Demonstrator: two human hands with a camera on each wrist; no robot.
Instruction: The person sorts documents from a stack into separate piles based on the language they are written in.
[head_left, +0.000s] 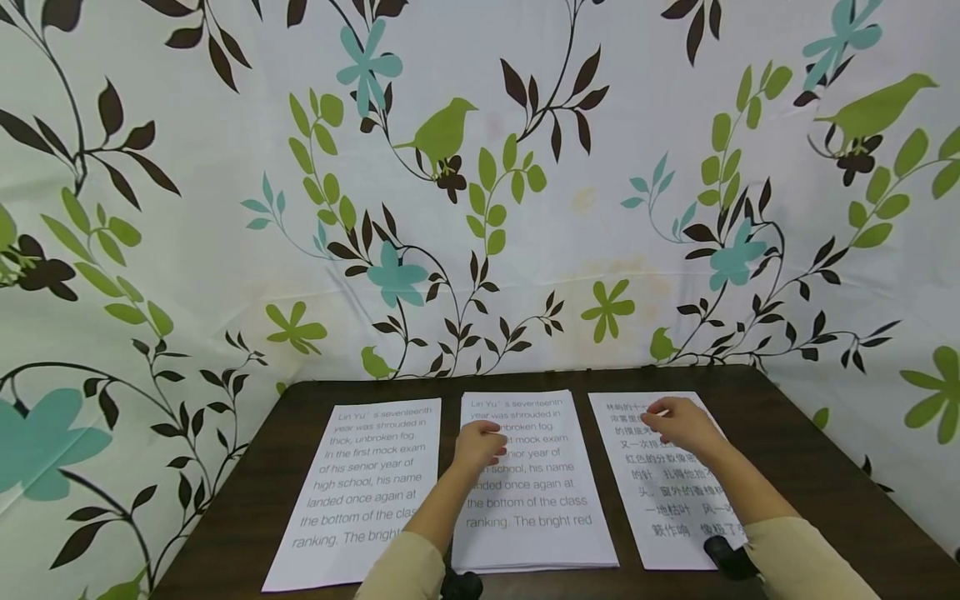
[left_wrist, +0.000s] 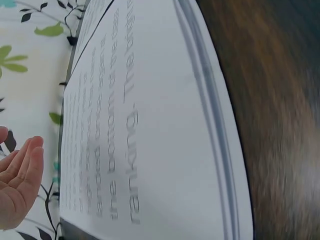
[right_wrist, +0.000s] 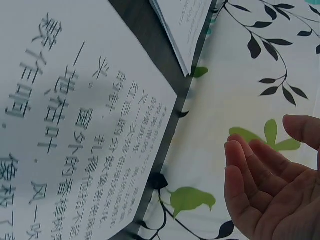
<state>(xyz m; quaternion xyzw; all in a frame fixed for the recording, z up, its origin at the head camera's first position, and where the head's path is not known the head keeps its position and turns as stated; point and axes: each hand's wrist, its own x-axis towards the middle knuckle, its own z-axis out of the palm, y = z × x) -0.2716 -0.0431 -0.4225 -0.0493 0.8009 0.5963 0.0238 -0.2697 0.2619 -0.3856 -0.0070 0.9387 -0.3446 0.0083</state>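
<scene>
Three printed sheets or stacks lie in a row on a dark wooden table. My left hand [head_left: 480,446] hovers over the middle stack of English text [head_left: 536,500], fingers loosely bent and holding nothing. In the left wrist view that stack [left_wrist: 170,150] shows several layered edges, with the fingers at the far left. Above the sheet of Chinese text [head_left: 626,500] on the right is my right hand [head_left: 684,425], its fingers relaxed. The right wrist view shows its palm [right_wrist: 280,200] with nothing in it, beside the Chinese sheet [right_wrist: 75,125].
Another English sheet [head_left: 360,492] lies at the left of the table [head_left: 240,508]. Behind the table hangs a white cloth [head_left: 525,208] printed with leaves, flowers and birds. Small black objects [head_left: 729,557] sit beneath the wrists, near the table's front.
</scene>
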